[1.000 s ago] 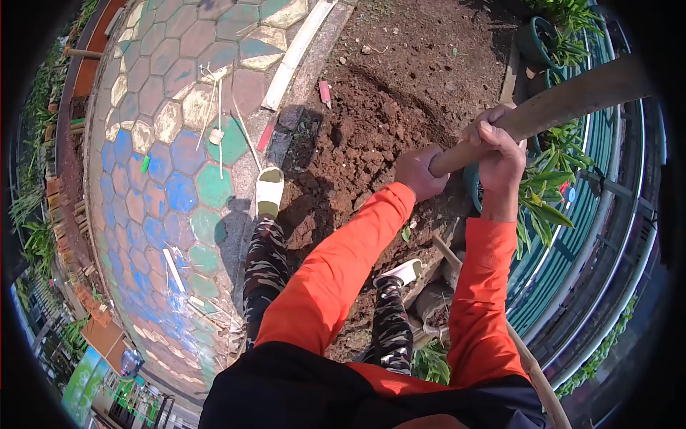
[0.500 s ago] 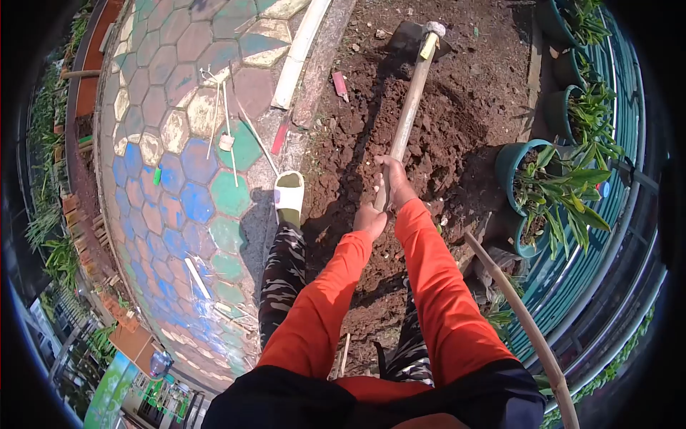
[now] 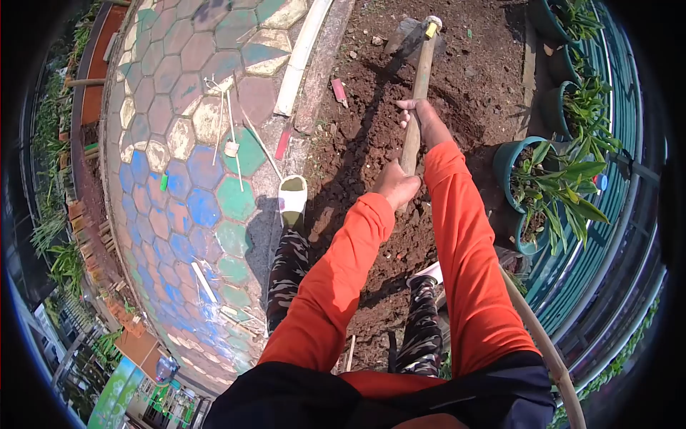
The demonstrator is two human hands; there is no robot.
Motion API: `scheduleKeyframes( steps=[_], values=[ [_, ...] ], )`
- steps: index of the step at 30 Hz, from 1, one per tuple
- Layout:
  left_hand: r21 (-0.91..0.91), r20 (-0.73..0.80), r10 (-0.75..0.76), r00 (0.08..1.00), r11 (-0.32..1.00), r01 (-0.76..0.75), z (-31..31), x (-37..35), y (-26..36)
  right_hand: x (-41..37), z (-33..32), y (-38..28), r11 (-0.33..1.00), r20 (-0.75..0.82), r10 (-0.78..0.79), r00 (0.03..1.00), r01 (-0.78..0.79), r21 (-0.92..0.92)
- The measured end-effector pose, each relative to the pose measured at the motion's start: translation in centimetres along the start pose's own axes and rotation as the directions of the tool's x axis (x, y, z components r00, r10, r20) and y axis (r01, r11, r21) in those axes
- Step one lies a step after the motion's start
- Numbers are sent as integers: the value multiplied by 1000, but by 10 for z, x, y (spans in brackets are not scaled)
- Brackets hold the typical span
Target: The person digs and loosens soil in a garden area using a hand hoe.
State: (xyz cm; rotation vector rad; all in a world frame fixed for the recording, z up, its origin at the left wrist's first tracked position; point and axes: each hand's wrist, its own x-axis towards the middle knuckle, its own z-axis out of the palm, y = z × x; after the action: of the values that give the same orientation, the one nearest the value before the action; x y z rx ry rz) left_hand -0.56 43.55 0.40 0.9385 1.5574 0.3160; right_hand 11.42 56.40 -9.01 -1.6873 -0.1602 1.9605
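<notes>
A hoe with a long wooden handle (image 3: 423, 75) reaches away from me over loose brown soil (image 3: 357, 136). Near the lower end of that handle, my left hand (image 3: 396, 184) is closed round the wood. My right hand (image 3: 423, 118) grips it farther up, its thumb and fingertips showing at the left side. At the far end the grey metal blade (image 3: 405, 37) lies at the soil surface, beside a pale knob and a yellow patch on the handle.
Teal pots (image 3: 506, 168) with leafy plants line the right, by a teal fence. A long stick (image 3: 536, 325) slants at lower right. Painted hexagonal paving (image 3: 193, 171) on the left holds thin sticks. A red object (image 3: 339, 91) lies on the soil; a white shoe (image 3: 293, 193) stands at its edge.
Both hands have moved: the right farther up the handle, the left to the right and nearer me. The hands are now farther apart. A second shoe has come into view below them.
</notes>
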Motion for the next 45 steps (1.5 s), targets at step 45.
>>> scheduleKeyframes(
  steps=[45],
  values=[
    [133, -137, 275, 952, 957, -258, 127, -110, -128, -228, -51, 81, 923, -100, -382, 919, 385, 14]
  ],
)
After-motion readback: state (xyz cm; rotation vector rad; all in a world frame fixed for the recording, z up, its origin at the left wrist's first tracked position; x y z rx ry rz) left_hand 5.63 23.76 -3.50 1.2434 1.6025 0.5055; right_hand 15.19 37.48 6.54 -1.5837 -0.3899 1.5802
